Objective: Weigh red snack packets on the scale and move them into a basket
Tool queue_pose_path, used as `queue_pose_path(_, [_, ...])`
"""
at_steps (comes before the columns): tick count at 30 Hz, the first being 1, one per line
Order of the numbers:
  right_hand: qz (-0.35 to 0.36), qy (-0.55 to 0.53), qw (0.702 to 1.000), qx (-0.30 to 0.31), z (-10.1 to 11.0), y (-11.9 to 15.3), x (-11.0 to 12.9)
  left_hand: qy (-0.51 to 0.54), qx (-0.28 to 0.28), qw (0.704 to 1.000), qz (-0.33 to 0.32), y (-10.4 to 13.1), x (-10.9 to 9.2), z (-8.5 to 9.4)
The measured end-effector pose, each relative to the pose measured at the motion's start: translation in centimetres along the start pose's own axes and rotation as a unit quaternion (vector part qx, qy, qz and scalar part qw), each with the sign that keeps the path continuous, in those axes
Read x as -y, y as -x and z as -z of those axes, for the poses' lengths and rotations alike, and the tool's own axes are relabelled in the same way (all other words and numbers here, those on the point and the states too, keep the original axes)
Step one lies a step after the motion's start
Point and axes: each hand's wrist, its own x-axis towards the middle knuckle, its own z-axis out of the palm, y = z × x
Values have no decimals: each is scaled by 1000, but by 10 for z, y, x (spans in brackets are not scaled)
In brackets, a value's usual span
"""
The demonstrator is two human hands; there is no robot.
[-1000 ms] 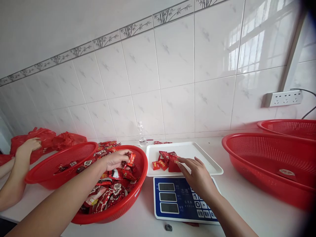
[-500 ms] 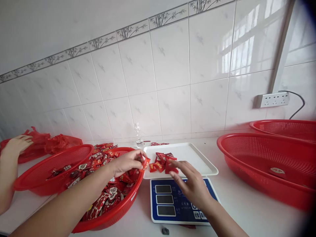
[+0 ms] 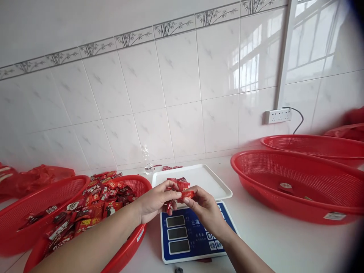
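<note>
My left hand (image 3: 159, 199) pinches small red packets over the near edge of the white tray (image 3: 210, 178). Close against it, my right hand (image 3: 203, 208) grips a red packet (image 3: 187, 194) between thumb and fingers. More red packets (image 3: 182, 182) lie on the tray just behind my hands. Below them is the blue panel of the scale (image 3: 190, 235). A red basket (image 3: 142, 182) heaped with red wrapped packets (image 3: 93, 201) stands at the left, partly hidden by my left forearm.
Another red basket (image 3: 17, 197) with a few packets stands far left, near red plastic bags (image 3: 42, 174). A clear bottle (image 3: 147, 161) is by the wall. Two red baskets (image 3: 284, 167) are at the right, below a power strip (image 3: 278, 116). A small dark object (image 3: 179, 270) lies in front.
My left hand has moved from the basket's edge to meet my right hand, which has closed on a red packet. The view has shifted right, and the other person's arm is out of view.
</note>
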Motion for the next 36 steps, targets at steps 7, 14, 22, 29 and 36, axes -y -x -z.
queue_pose_path(7, [-17,-43,999,-22,4,-4,-3,-15,-69,994,-80,-2,7,-11])
queue_pose_path(14, [-20,7,1000,-17,3,-5,4,-81,-92,986,-111,-4,8,-15])
queue_pose_path(22, [-31,22,999,-28,0,-6,2,-90,-76,989,-87,-3,23,-12])
queue_pose_path(29, [-54,52,997,20,1,-6,-11,-92,-150,982,-69,-15,43,5])
queue_pose_path(36, [-33,70,997,1,0,-1,4,-108,-100,986,-76,-2,25,-1])
